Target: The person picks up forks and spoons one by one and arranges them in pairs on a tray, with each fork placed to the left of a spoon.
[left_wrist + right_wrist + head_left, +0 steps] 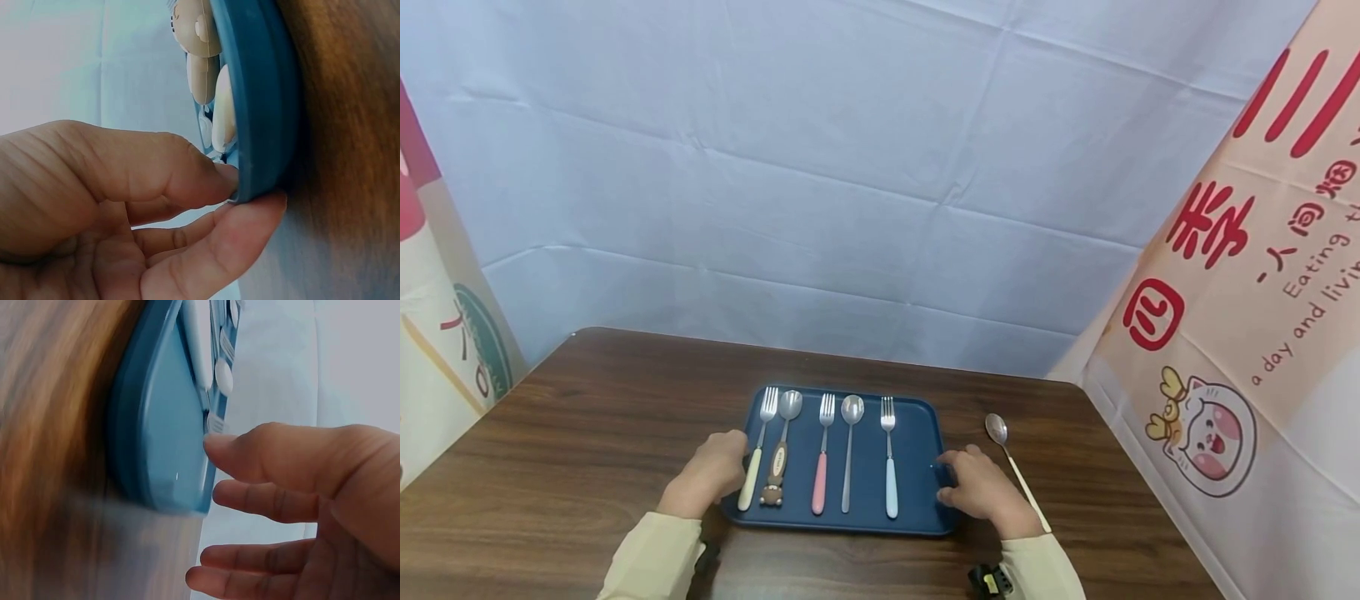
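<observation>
A navy blue tray (921, 462) lies on the table. My left hand (715, 467) pinches its left rim, thumb inside and a finger beneath the edge in the left wrist view. By the right rim is my right hand (981, 483), its fingers spread and holding nothing. On the tray, from left to right, are a yellow-handled fork (749, 479), a spoon with a brown bear handle (778, 462), a pink-handled fork (819, 483), a plain metal spoon (848, 462) and a light-blue-handled fork (891, 487). Their heads point away from me.
A spoon with a pale handle (1027, 490) lies on the wooden table (587, 450), right of the tray and partly behind my right wrist. A light cloth (820, 167) hangs behind the table, and a printed cloth (1262, 333) hangs at the right.
</observation>
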`<state>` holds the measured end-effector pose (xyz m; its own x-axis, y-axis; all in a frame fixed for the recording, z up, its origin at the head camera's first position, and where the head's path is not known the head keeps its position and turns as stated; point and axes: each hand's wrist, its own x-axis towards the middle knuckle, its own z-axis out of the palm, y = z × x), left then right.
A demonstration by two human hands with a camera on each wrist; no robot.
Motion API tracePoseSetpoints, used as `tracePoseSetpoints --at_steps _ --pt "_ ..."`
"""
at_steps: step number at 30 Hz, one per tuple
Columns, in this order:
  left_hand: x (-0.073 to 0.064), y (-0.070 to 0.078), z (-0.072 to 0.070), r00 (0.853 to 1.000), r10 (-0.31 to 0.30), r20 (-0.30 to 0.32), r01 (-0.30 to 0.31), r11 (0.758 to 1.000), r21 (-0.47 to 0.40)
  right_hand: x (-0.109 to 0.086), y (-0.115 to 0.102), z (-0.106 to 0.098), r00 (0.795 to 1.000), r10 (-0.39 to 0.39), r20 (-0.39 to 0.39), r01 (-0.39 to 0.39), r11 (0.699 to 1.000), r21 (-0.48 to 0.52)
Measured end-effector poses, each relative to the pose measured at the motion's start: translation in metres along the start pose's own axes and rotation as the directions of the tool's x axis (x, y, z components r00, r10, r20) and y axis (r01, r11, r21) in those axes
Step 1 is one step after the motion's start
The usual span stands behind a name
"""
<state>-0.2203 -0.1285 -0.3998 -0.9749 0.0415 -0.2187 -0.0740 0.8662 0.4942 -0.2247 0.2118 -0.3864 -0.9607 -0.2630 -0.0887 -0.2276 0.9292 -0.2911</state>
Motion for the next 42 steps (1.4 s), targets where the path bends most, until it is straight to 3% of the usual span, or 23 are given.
tracePoseSetpoints --at_steps 22,36,42 --pt "0.001 0.000 0.000 1.000 0.013 0.009 -0.013 1.000 -0.017 -0.003 0.043 -0.011 0.998 0.060 -0.002 -0.060 0.997 0.053" --pt "0.001 0.000 0.000 1.000 0.003 0.014 -0.003 1.000 0.000 -0.009 0.059 -0.011 0.991 0.137 -0.005 -0.137 0.989 -0.051" --pt "0.000 -0.001 0.000 1.000 0.010 0.008 -0.010 1.000 -0.001 -0.009 0.067 -0.011 0.981 0.187 0.057 -0.185 0.982 -0.034"
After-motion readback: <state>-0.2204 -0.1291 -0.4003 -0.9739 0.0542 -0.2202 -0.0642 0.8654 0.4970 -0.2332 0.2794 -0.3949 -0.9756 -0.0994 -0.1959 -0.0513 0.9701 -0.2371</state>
